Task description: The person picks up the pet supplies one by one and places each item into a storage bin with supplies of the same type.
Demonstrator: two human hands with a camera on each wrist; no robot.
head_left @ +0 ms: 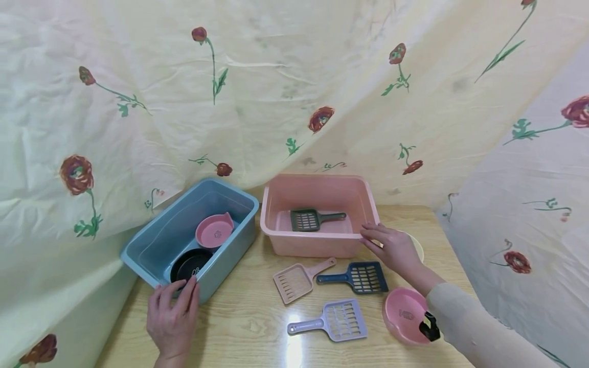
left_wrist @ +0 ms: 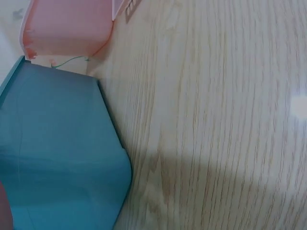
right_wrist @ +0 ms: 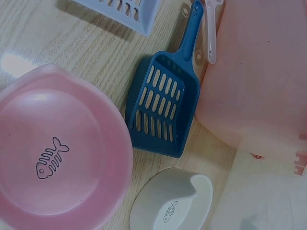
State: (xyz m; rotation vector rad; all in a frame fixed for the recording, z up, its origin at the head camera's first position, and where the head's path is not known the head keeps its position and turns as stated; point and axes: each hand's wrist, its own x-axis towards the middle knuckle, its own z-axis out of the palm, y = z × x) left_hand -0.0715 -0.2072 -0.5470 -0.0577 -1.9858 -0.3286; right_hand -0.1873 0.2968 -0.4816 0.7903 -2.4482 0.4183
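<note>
My left hand rests with nearly straight fingers on the near rim of the blue litter box. Inside that box are a pink pet bowl and a black pet bowl, the latter just beyond the fingertips. At the near right corner of the pink litter box, my right hand holds the rim, fingers over it and thumb outside. A dark green litter scoop lies within the pink box. In the left wrist view, the blue box's wall fills the left side.
In front of the pink box lie a beige scoop, a dark blue scoop and a lavender scoop. Another pink bowl sits below my right forearm. A cream bowl stands beyond it. Floral cloth hangs behind.
</note>
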